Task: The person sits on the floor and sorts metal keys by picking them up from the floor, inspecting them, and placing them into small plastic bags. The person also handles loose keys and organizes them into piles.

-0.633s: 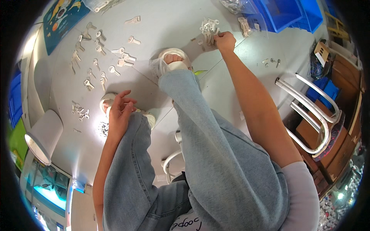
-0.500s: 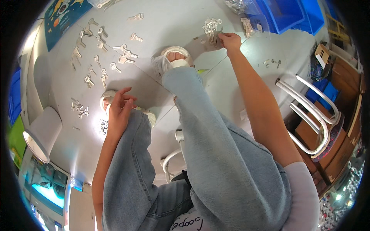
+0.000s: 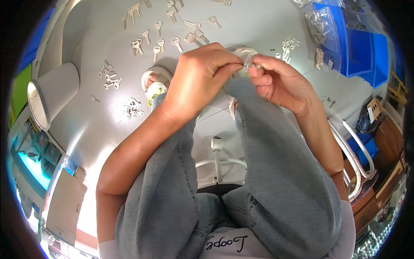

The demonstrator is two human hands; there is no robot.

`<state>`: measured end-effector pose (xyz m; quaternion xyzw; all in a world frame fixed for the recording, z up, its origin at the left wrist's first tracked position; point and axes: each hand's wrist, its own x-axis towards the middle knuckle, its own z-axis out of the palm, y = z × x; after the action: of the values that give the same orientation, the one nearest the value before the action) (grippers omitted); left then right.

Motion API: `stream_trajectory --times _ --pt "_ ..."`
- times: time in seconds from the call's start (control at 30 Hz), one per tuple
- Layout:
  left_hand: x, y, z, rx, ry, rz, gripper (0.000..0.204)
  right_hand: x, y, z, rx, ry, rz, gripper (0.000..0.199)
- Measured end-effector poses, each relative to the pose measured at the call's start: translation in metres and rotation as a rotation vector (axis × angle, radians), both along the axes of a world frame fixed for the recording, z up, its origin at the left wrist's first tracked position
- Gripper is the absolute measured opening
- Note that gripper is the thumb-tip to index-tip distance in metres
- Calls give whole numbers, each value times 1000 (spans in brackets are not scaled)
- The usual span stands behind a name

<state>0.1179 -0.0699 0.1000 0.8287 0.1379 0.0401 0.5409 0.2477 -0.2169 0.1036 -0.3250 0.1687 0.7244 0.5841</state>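
Observation:
Above my knees, my left hand [image 3: 194, 80] and my right hand [image 3: 284, 82] meet with fingertips almost touching. My right thumb and fingers pinch a small silvery key [image 3: 255, 66], only partly visible. The left thumb and forefinger are closed at its other end; whether they grip the key itself or some tiny part is hidden. On the floor past the right hand lies a cluster of silvery keys [image 3: 289, 45]. Farther left, many loose keys [image 3: 176, 42] are spread out, with small piles [image 3: 111, 80] and a darker heap [image 3: 133, 108] beside my left foot.
Blue bins [image 3: 355, 52] and clear plastic bags [image 3: 320, 26] stand at the far right. A white stool with tubular legs [image 3: 351, 159] lies at the right. A white waste bin [image 3: 56, 93] is on the left. My sandalled foot [image 3: 157, 80] rests near the keys.
My right hand has come back from the key cluster, bringing a key toward the middle. My left hand has risen from beside the knee to meet it. The view has shifted.

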Motion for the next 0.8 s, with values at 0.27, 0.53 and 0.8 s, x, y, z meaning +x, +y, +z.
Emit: stream_trajectory --times 0.27,0.53,0.8 --pt "-9 5 10 -870 250 290 19 -12 25 15 17 -586 7 17" --pt "-13 6 12 -830 235 265 20 -20 35 16 -26 -813 75 15" --pt "-17 9 9 -878 220 277 21 -19 28 12 -124 -960 61 17"
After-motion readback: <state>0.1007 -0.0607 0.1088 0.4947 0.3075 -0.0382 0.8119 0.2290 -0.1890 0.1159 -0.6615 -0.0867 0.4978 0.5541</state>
